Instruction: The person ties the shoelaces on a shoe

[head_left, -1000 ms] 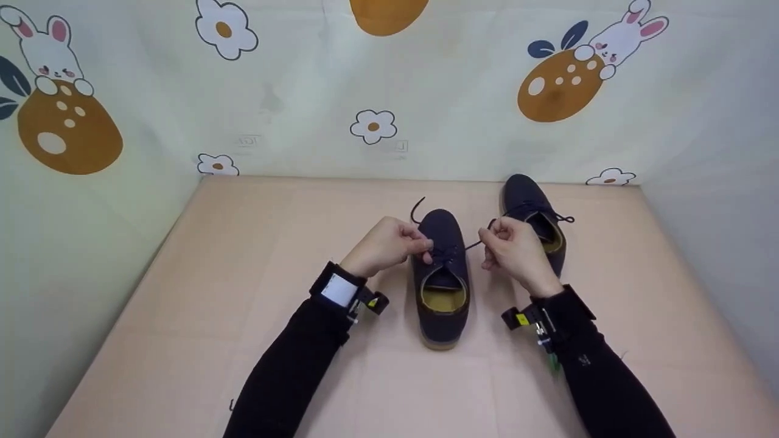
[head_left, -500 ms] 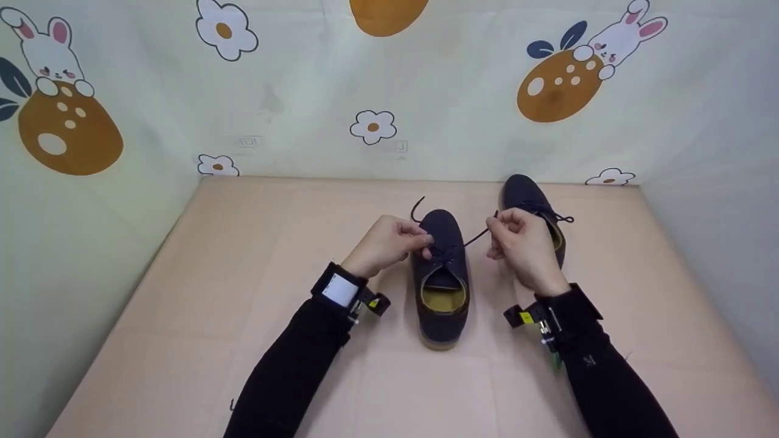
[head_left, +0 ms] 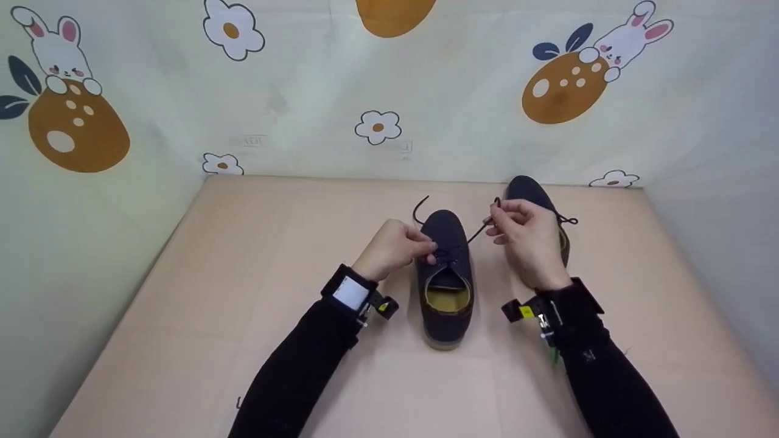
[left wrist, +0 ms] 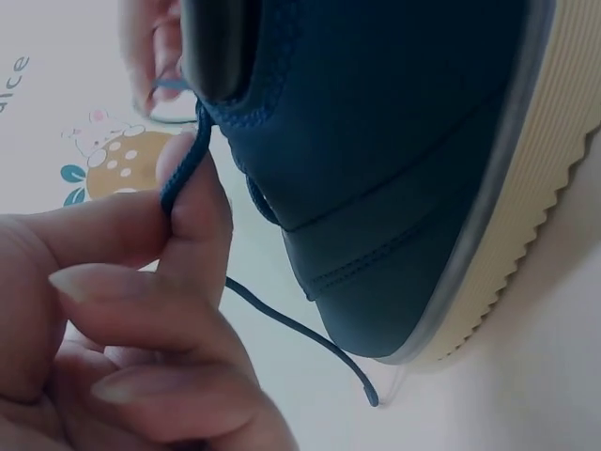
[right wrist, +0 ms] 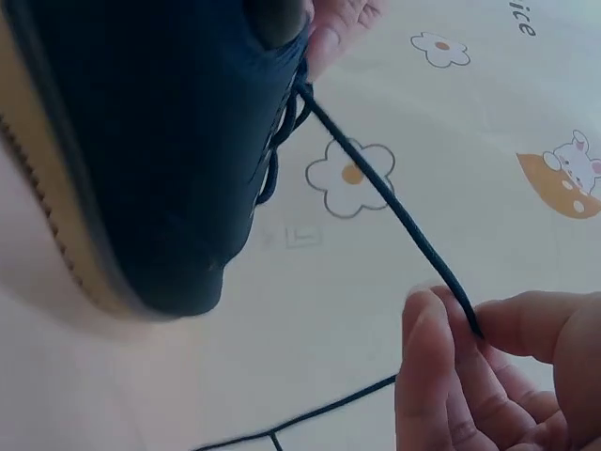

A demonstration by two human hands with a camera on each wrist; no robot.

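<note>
The left grip (head_left: 394, 249) is pinching the left lace strand (left wrist: 187, 176), the right grip (head_left: 532, 238) is pinching the right lace strand (right wrist: 404, 218), the near shoe (head_left: 446, 226) is sitting between both, and the far shoe (head_left: 526, 188) is resting partly behind the right grip.

Looks matt and smooth across the navy lace-up shoe (left wrist: 376, 174), rubbery and ridged along the thick cream sole (left wrist: 512, 202).

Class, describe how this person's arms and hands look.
Both sleeves are long and black, the right with a pale mark. Each carries a black wrist strap and yellow-marked camera; the left strap adds a white patch. Left hand and right hand are bare.
</note>
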